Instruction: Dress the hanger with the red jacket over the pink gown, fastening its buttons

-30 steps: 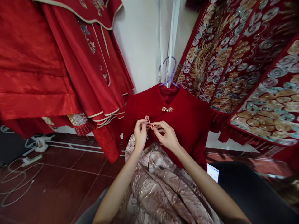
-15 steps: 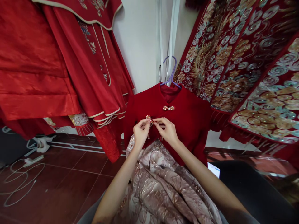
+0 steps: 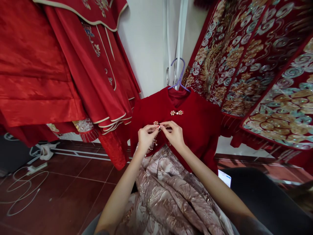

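Largest on my feed are the red clothes (image 3: 31, 65) hanging at the left and the embroidered clothes (image 3: 259, 65) at the right. Next comes the patterned cloth (image 3: 168, 189), heaped over the wearer's lap below both forearms. Just beyond it is the red jacket (image 3: 198, 130), the piece being worked on; it hangs between the two groups of clothes, its neck on a purple hanger (image 3: 181, 76), its front facing the camera. Over that front I see the left hand (image 3: 146, 135) and the right hand (image 3: 174, 134) with their fingertips meeting, each thumb and forefinger pinching at one small clasp (image 3: 159, 128); which part of it each hand has, I can't make out. As for progress, I count one fastening finished: the collar clasp (image 3: 176, 113) sits at the neckline with its two flower halves joined by a pearl. The clasp in the fingers I would call partway, since the fingertips cover whether its halves are linked. Just above the left fingertips, a flower bead (image 3: 156, 123) sits on the red fabric. Lower down, a beaded trim (image 3: 155, 142) shows between the wrists, and I see no partner joined to it, so I judge that part remains undone.
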Available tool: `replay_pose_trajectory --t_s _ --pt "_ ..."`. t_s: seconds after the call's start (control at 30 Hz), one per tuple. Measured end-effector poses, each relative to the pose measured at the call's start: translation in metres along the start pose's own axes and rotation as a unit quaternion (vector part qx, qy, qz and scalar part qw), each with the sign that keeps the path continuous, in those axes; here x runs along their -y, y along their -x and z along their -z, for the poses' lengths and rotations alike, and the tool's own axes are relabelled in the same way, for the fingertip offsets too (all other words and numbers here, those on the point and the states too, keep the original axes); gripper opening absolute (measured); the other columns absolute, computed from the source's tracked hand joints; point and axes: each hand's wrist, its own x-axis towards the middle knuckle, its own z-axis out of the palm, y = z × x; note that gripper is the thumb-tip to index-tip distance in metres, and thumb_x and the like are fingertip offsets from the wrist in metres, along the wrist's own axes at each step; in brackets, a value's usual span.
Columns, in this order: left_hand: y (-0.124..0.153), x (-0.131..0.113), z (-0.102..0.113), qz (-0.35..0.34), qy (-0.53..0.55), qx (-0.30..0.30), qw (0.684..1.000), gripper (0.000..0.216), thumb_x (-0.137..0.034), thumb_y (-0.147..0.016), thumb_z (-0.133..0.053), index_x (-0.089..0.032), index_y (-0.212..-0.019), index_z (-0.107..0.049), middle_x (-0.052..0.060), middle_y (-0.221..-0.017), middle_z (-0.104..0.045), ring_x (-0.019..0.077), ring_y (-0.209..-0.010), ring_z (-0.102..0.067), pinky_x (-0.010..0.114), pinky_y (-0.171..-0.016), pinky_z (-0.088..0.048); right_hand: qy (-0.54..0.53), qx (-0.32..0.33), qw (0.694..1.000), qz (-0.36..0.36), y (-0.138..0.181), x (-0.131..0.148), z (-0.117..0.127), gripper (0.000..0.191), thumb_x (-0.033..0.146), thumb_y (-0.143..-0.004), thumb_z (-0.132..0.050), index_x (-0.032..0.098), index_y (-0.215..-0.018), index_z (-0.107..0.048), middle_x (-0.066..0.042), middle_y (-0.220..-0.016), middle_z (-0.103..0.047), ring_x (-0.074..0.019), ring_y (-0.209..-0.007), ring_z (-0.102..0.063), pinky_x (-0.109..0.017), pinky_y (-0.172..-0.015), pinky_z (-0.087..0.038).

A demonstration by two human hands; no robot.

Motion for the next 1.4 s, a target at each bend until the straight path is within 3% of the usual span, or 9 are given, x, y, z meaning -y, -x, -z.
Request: replay_pose_trajectory --t_s 0.13,0.23,0.4,0.53,0.63,0.8,0.93,1.17,1.4 --pt "0.008 0.003 -0.002 -0.021 0.015 0.011 1.000 0.025 -0.025 -0.076 -0.069 -0.015 -0.099 -0.069 0.009 -0.100 -0.072 0.0167 -0.087 -0.068 0.033 -0.086 -0.055 -0.021 0.003 0.999 -0.034 0.007 -0.003 0.002 0.020 0.034 -0.090 -0.055 0.020 -0.099 -0.066 -0.005 -0.095 -0.069 -0.0157 -0.083 -0.068 -0.027 -0.070 -0.059" --pt "0.028 0.011 -0.006 -0.017 0.023 -0.030 0.999 0.031 -0.020 -0.080 -0.063 -0.017 -0.111 -0.063 0.009 -0.109 -0.068 0.0150 -0.091 -0.066 0.031 -0.085 -0.053 -0.027 0.015 0.997 -0.074 0.021 -0.007 0.011 0.020 0.031 -0.090 -0.053 0.020 -0.104 -0.062 -0.006 -0.099 -0.070 -0.0166 -0.090 -0.068 -0.029 -0.075 -0.059" --pt "0.070 0.034 -0.010 0.051 0.005 -0.115 0.992 0.019 -0.016 -0.080 -0.057 -0.017 -0.099 -0.061 0.009 -0.104 -0.066 0.0147 -0.087 -0.063 0.029 -0.079 -0.053 0.051 0.052 0.990 -0.121 0.054 -0.023 0.029 0.017 0.028 -0.085 -0.055 0.019 -0.098 -0.062 -0.006 -0.091 -0.068 -0.0176 -0.081 -0.066 -0.030 -0.068 -0.058" --pt "0.088 0.051 -0.013 0.084 0.005 -0.118 0.989 0.020 -0.015 -0.078 -0.057 -0.016 -0.097 -0.060 0.009 -0.101 -0.066 0.0158 -0.088 -0.064 0.029 -0.078 -0.053 0.063 0.058 0.983 -0.164 0.080 -0.043 0.025 0.025 0.031 -0.082 -0.058 0.017 -0.103 -0.057 -0.011 -0.099 -0.064 -0.0206 -0.086 -0.064 -0.035 -0.070 -0.058" --pt "0.091 0.056 -0.015 0.091 0.019 -0.089 0.992 0.020 -0.016 -0.078 -0.056 -0.015 -0.097 -0.062 0.009 -0.101 -0.067 0.0166 -0.092 -0.065 0.029 -0.080 -0.053 0.001 0.069 0.982 -0.178 0.090 -0.048 0.017 0.021 0.029 -0.083 -0.056 0.017 -0.101 -0.054 -0.010 -0.098 -0.063 -0.0190 -0.086 -0.064 -0.035 -0.074 -0.057" --pt "0.087 0.056 -0.018 0.103 0.053 -0.072 0.991 0.023 -0.015 -0.075 -0.058 -0.015 -0.097 -0.065 0.009 -0.099 -0.069 0.0163 -0.087 -0.067 0.030 -0.080 -0.054 -0.005 0.090 0.988 -0.125 0.086 -0.031 0.009 0.016 0.025 -0.084 -0.059 0.019 -0.098 -0.057 -0.006 -0.093 -0.062 -0.0160 -0.083 -0.063 -0.032 -0.078 -0.055" --pt "0.082 0.059 -0.019 0.119 0.086 -0.081 0.986 0.023 -0.015 -0.072 -0.061 -0.014 -0.094 -0.066 0.008 -0.092 -0.071 0.0166 -0.083 -0.068 0.031 -0.080 -0.054 0.013 0.088 0.991 -0.101 0.075 -0.025 0.000 0.014 0.022 -0.086 -0.057 0.018 -0.099 -0.060 -0.006 -0.094 -0.062 -0.0156 -0.082 -0.063 -0.031 -0.077 -0.055" --pt "0.078 0.056 -0.020 0.138 0.122 -0.093 0.979 0.020 -0.022 -0.070 -0.066 -0.014 -0.088 -0.069 0.007 -0.087 -0.072 0.0167 -0.083 -0.068 0.031 -0.083 -0.054 0.029 0.082 0.992 -0.088 0.064 -0.041 -0.008 0.012 0.017 -0.085 -0.057 0.018 -0.095 -0.063 -0.005 -0.091 -0.062 -0.0155 -0.079 -0.063 -0.030 -0.075 -0.056" --pt "0.078 0.060 -0.022 0.149 0.149 -0.105 0.972 0.021 -0.022 -0.066 -0.070 -0.014 -0.086 -0.070 0.007 -0.087 -0.073 0.0167 -0.081 -0.068 0.030 -0.081 -0.054 0.054 0.086 0.992 -0.079 0.063 -0.033 -0.011 0.013 0.017 -0.085 -0.055 0.019 -0.095 -0.064 -0.004 -0.090 -0.062 -0.0143 -0.077 -0.064 -0.029 -0.075 -0.055"
